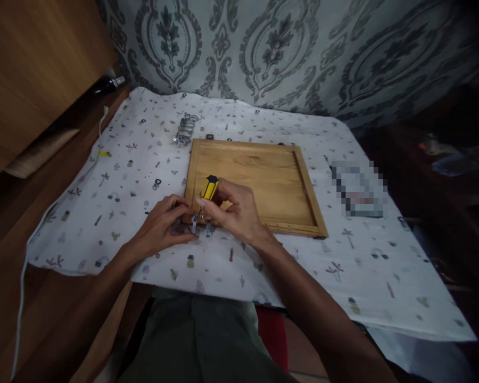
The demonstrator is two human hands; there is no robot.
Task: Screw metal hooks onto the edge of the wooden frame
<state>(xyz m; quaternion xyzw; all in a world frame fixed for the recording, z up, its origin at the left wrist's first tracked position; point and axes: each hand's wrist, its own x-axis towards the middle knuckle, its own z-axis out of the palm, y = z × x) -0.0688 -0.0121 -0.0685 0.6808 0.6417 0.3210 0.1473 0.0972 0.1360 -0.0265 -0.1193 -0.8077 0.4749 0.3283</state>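
right hand [235,208] pinches a yellow-and-black screwdriver [210,188] by a metal hinge [195,226], left hand [159,226], loosely spread, touching a wooden panel [259,183].

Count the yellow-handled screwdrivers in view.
1: the screwdriver in the right hand, pointing down at the metal fitting by the near-left corner of the wooden panel. Others may be hidden.

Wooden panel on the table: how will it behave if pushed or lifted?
Likely stiff: the wooden panel looks solid, with a raised border. Unlikely to roll or tip, since it lies flat and broad. A push might ruck the tablecloth beneath it.
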